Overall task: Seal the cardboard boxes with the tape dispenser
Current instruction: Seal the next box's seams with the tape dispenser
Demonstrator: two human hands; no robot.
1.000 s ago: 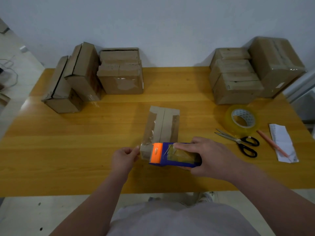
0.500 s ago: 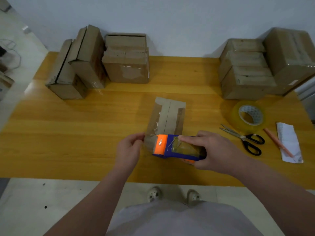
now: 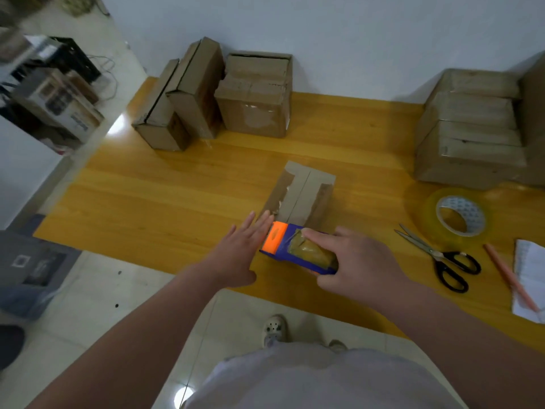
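A small cardboard box (image 3: 300, 193) lies in the middle of the yellow table (image 3: 165, 202), its top seam facing up with torn tape patches on both flaps. A blue tape dispenser (image 3: 298, 249) with an orange head sits at the box's near end. My right hand (image 3: 359, 261) grips the dispenser, index finger laid along its top. My left hand (image 3: 239, 255) is spread flat with straight fingers just left of the dispenser's orange head, fingertips at the box's near left corner.
Several cardboard boxes (image 3: 218, 95) stand at the back left, and another stack (image 3: 472, 128) at the back right. A roll of clear tape (image 3: 458, 215), black-handled scissors (image 3: 442, 258), a pencil (image 3: 507, 273) and a paper slip (image 3: 530, 281) lie at the right.
My left hand let go of the tape end and spread flat beside the dispenser. The camera tilted and swung left; the dispenser stayed at the box's near end.
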